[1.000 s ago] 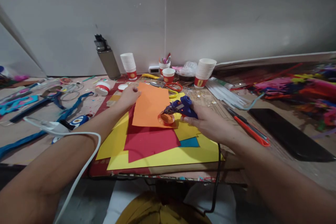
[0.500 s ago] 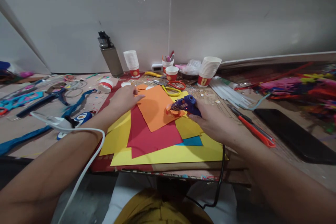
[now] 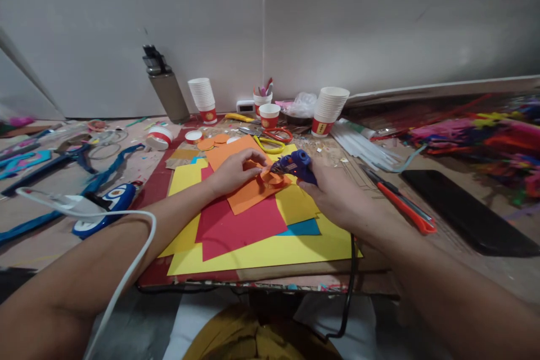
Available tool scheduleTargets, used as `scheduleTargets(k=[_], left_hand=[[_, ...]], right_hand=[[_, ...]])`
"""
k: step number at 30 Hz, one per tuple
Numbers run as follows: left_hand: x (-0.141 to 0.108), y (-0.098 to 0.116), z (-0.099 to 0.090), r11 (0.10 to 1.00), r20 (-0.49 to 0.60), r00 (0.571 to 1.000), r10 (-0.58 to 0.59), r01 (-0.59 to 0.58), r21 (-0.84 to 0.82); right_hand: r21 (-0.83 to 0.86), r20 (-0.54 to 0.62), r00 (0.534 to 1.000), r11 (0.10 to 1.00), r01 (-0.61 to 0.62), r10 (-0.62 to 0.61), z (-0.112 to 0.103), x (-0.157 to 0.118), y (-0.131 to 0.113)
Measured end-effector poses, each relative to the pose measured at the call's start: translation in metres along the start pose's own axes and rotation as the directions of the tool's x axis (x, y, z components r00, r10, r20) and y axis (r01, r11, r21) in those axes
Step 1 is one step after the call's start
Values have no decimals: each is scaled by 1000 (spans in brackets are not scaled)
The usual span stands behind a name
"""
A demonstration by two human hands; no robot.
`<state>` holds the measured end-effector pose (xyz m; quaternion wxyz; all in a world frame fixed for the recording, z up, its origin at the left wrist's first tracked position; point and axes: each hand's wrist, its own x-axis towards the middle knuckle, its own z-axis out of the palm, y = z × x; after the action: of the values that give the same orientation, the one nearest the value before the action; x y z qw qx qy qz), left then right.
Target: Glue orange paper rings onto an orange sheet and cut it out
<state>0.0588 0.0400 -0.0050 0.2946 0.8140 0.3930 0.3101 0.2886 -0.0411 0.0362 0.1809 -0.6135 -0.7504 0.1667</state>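
My right hand (image 3: 327,185) grips a blue hot glue gun (image 3: 301,164), its nozzle pointing left over a small orange ring (image 3: 274,181). At the ring's left edge, my left hand (image 3: 238,171) has its thumb and forefinger curled in a pinch on it; the exact contact is partly hidden by the fingers. The ring rests on an orange paper sheet (image 3: 240,202). Beneath lie a red sheet (image 3: 236,230), yellow paper (image 3: 261,259) and a blue corner of paper (image 3: 304,228). Orange paper discs (image 3: 211,143) lie beyond my left hand.
Behind the paper are scissors (image 3: 274,145), a paper cup (image 3: 269,118) and cup stacks (image 3: 202,101) (image 3: 329,112). A bottle (image 3: 169,95) leans left. Right lie glue sticks (image 3: 363,143), a red cutter (image 3: 405,208) and a phone (image 3: 464,211). A white cable (image 3: 139,253) crosses my left forearm.
My left hand has come right and nearer, from beside the orange discs to the orange ring, its fingers curling in. The glue gun stays over the ring. The view has shifted slightly.
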Motion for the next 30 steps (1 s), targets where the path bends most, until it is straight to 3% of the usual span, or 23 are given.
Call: scheduleTargets(k=[4, 8, 13, 16, 25, 30], left_hand=[[1, -5, 2, 998, 9, 1000, 2, -2, -62], [4, -6, 1, 989, 95, 995, 40, -26, -144], [7, -4, -5, 990, 153, 979, 132, -138, 29], [9, -5, -6, 983, 166, 972, 166, -176, 50], [10, -9, -4, 994, 225, 972, 70, -50, -93], [10, -11, -3, 990, 230, 970, 74, -44, -133]], right_hand=[[-26, 0, 999, 999, -36, 36, 1, 1, -1], [-39, -17, 1000, 999, -26, 25, -1, 3, -1], [-89, -3, 1000, 996, -23, 23, -3, 3, -2], [-124, 6, 999, 992, -32, 33, -3, 2, -3], [-229, -21, 999, 973, -35, 31, -3, -1, -6], [-248, -21, 998, 967, -57, 53, 0, 0, -8]])
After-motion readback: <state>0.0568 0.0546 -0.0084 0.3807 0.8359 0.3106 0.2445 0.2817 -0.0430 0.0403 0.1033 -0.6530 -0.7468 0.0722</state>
